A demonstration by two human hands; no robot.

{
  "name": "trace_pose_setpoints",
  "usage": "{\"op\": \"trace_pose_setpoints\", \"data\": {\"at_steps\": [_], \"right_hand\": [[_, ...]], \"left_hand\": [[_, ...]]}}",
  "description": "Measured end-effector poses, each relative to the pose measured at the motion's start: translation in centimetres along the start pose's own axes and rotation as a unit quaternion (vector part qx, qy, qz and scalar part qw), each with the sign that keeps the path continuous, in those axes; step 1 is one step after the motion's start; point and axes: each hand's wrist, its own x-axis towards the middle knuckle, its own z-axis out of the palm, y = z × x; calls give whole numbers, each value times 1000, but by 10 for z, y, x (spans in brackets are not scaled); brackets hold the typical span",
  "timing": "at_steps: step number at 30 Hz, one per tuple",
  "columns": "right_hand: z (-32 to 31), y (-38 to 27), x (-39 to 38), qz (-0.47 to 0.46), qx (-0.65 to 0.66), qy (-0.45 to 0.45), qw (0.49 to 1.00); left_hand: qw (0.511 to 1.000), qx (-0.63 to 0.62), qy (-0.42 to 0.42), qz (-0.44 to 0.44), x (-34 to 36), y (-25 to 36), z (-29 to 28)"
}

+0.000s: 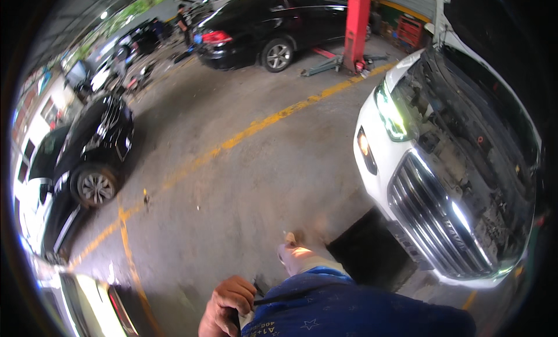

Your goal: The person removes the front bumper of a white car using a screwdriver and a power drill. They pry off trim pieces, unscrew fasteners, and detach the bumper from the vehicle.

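My left hand (230,302) is at the lower edge, just left of my blue shirt (343,305). Its fingers are curled closed around something dark, mostly hidden by the hand, that I cannot make out. A small dark end shows beside the knuckles, against the shirt. My right hand is out of sight. The nearest large thing is a white car (372,157) on the right, its hood raised over an exposed engine bay (459,145). Its headlight (392,113) is lit, and a chrome grille (436,215) faces me.
Grey concrete floor (261,180) carries a yellow line (256,127). A dark rectangular patch (372,250) lies before the white car. Black cars stand at left (93,145) and far (256,34), near a red lift post (356,29). A person (182,24) stands far off.
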Motion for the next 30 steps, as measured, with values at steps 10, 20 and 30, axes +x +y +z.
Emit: {"op": "trace_pose_setpoints", "data": {"at_steps": [10,20,30], "right_hand": [[-81,-194,135,67,5,12,998],[-85,-356,408,88,550,177,812],[-301,-553,493,19,223,312,923]], "left_hand": [[892,51,441,-79,161,-112,-246],[800,-132,516,-278,323,-353,-453],[880,-86,223,-410,652,-602,-598]]}}
